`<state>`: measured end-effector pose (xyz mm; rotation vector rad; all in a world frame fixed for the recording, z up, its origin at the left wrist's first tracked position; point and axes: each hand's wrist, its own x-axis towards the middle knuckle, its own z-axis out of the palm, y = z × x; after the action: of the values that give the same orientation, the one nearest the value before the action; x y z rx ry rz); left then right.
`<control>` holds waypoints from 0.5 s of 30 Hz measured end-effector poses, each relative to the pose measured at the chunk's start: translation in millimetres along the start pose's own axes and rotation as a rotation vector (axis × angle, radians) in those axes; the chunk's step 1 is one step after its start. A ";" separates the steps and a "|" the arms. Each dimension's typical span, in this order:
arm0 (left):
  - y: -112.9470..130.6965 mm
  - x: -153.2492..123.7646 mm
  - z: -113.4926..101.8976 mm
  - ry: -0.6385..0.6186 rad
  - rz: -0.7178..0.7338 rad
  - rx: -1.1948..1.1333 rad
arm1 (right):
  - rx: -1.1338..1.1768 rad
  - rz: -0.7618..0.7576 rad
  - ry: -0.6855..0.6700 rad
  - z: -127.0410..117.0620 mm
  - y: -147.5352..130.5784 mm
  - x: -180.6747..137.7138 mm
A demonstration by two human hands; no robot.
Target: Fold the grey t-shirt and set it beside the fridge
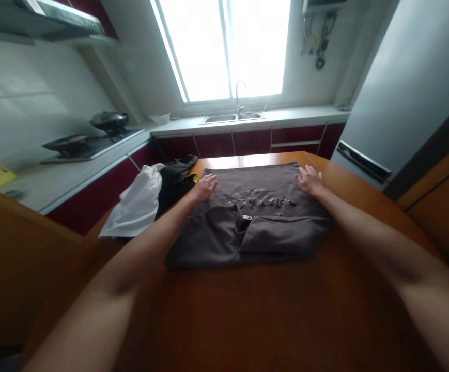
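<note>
Brown wood for the table (224, 320). Got a grey garment (263, 178) lying flat across the middle of it, near part folded over. Just to the left, see white cloth (137, 201) bunched against black cloth (170, 183). Got a shiny dark print (263, 201) on the garment, looks kinda wrinkled. Left hand (205, 187) on its left edge, fingers out fairly straight, gripping nothing. Right hand (310, 181) at the far right corner, fingers spread wider, gripping nothing either. Plus a little tag (247, 218) by the fold.

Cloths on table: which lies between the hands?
The grey cloth, bearing shiny markings; the white cloth and black cloth lie bunched to its left.
</note>
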<state>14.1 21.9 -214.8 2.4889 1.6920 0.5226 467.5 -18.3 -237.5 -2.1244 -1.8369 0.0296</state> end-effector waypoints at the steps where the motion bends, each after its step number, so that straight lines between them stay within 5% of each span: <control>1: 3.3 -11.2 -6.8 0.056 0.030 -0.037 | 0.035 -0.016 0.071 -6.6 -2.7 -11.6; 4: 12.5 -54.3 -23.9 0.016 0.097 -0.163 | 0.177 -0.216 0.099 -24.5 -27.0 -56.8; 8: 30.3 -109.4 -29.0 -0.186 0.095 -0.322 | 0.303 -0.541 -0.132 -33.5 -77.5 -127.5; 11: 46.5 -130.5 -30.4 -0.110 0.026 -0.348 | 0.272 -0.517 -0.226 -33.9 -105.3 -165.8; 15: 59.5 -149.6 -54.0 -0.036 0.023 -0.361 | 0.253 -0.433 -0.183 -47.8 -112.7 -185.5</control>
<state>-0.1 -144.3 -183.2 2.2458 1.4098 0.7090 339.3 -195.8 -199.7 -1.5675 -2.2270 0.3427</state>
